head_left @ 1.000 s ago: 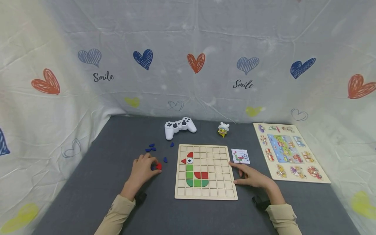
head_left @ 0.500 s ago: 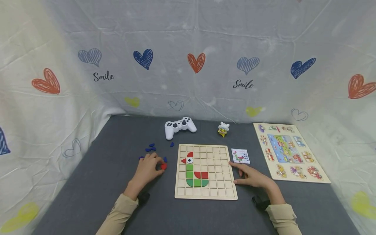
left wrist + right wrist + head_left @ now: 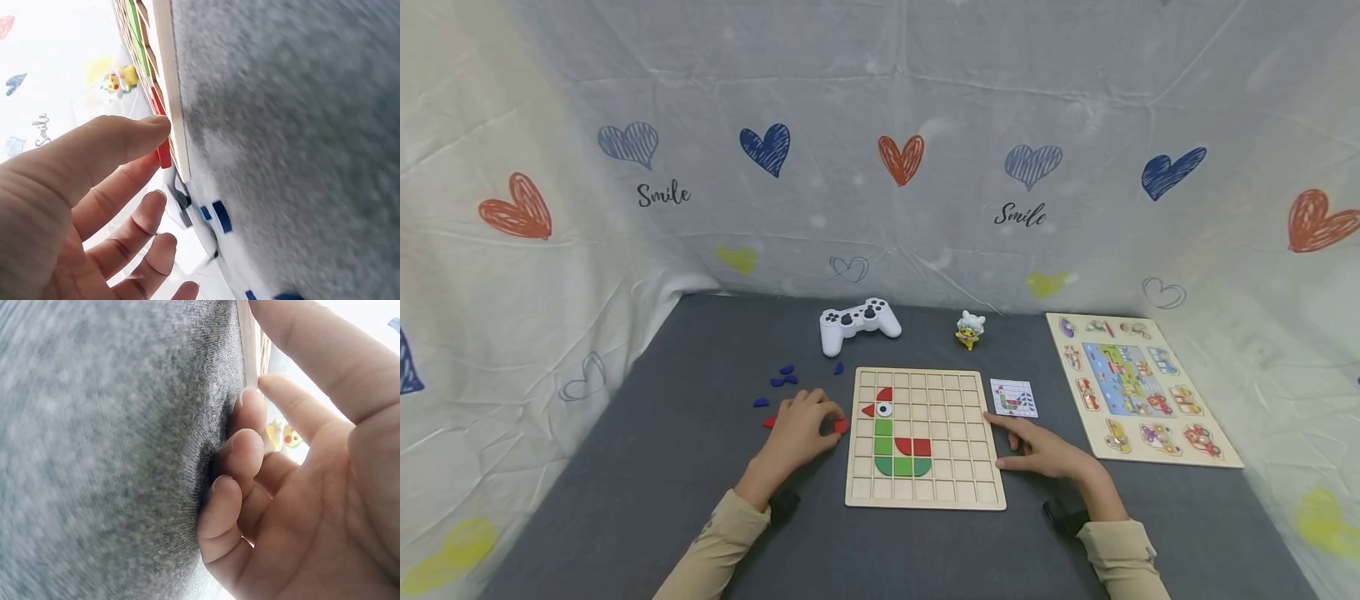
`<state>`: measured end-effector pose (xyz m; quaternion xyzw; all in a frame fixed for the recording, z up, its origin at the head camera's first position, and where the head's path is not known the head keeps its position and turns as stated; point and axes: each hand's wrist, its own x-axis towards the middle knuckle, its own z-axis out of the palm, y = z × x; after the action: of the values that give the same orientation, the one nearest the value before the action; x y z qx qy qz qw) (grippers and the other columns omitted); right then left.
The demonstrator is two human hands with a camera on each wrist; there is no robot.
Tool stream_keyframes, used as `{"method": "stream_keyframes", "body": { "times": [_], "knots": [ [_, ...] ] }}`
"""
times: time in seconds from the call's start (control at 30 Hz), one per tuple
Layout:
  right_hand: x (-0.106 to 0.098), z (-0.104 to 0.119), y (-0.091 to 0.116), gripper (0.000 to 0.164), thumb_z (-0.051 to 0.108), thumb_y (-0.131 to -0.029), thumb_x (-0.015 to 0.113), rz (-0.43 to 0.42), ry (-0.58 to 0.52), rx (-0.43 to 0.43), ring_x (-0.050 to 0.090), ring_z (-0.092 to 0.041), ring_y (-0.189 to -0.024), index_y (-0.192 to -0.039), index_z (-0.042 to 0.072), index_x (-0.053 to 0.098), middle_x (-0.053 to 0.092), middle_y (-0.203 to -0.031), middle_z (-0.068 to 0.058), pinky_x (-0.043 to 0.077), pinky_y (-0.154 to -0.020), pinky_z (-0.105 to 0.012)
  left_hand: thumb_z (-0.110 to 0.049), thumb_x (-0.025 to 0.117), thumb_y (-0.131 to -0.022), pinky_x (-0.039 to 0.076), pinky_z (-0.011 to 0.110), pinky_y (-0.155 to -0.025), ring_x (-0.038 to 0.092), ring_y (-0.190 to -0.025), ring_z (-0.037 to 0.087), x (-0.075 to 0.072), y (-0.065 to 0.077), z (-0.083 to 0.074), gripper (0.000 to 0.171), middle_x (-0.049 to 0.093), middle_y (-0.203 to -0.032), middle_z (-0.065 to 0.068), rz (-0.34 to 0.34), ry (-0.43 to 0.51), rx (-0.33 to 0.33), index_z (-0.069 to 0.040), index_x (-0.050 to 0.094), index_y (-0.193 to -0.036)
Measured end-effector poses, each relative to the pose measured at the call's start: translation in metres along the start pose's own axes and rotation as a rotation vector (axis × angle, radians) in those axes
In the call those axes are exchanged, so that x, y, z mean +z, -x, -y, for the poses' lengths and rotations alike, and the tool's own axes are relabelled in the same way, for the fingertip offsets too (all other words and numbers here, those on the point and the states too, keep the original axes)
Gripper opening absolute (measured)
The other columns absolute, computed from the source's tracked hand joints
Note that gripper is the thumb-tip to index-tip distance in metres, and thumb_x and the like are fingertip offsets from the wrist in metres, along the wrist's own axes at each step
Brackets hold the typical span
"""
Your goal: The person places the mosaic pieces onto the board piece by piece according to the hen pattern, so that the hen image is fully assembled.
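Observation:
My left hand pinches a small flat red puzzle piece between thumb and index finger, just left of the wooden grid board; its exact shape is partly covered. In the left wrist view this red piece appears on edge, and the other fingers are spread. Red, green and white-eyed pieces on the board form a bird-like figure. With thumb and index finger extended, my right hand touches the board's right edge. Its remaining fingers are bent against the grey cloth in the right wrist view.
Several blue pieces lie left of the board, and a red piece shows beside my left hand. Behind are a white game controller and a small figurine. To the right sit a pattern card and a picture puzzle board.
My left hand has moved right with the red piece, close to the board's left edge. A blue piece and another red piece are uncovered behind it. The right hand stays put.

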<state>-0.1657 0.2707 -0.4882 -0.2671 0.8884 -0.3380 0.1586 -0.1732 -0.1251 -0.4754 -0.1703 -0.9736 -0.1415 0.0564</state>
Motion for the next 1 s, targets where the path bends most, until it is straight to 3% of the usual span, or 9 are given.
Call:
{"method": "stream_keyframes", "body": {
  "times": [0.43,0.67,1.0],
  "knots": [
    [0.0,0.0,0.0,0.073,0.029,-0.082,0.069,-0.001,0.007,-0.003,0.036,-0.01,-0.064,-0.142,0.004,0.035,0.042,-0.083,-0.006,0.036,-0.057,-0.021,-0.027,0.078,-0.072,0.039,0.049,-0.083,0.044,-0.083,0.017,0.004,-0.006,-0.018,0.023,0.054,-0.09,-0.003,0.024,0.053,0.057,-0.02,0.071,-0.093],
    [0.001,-0.001,0.0,0.073,0.029,-0.083,0.069,-0.001,0.019,-0.012,0.035,-0.008,-0.062,-0.142,0.004,0.035,0.042,-0.082,-0.006,0.035,-0.056,-0.02,-0.03,0.077,-0.074,0.039,0.047,-0.082,0.043,-0.082,0.016,0.01,-0.008,-0.025,0.025,0.053,-0.089,-0.003,0.045,0.038,0.076,-0.021,0.071,-0.095],
    [0.0,-0.001,0.0,0.073,0.031,-0.083,0.069,-0.002,0.017,-0.009,0.033,-0.006,-0.061,-0.142,0.003,0.035,0.041,-0.082,-0.006,0.035,-0.055,-0.02,-0.026,0.075,-0.074,0.04,0.047,-0.079,0.046,-0.083,0.018,0.011,-0.009,-0.035,0.019,0.055,-0.089,-0.002,0.022,0.065,0.137,-0.02,0.072,-0.091]
  ]
}}
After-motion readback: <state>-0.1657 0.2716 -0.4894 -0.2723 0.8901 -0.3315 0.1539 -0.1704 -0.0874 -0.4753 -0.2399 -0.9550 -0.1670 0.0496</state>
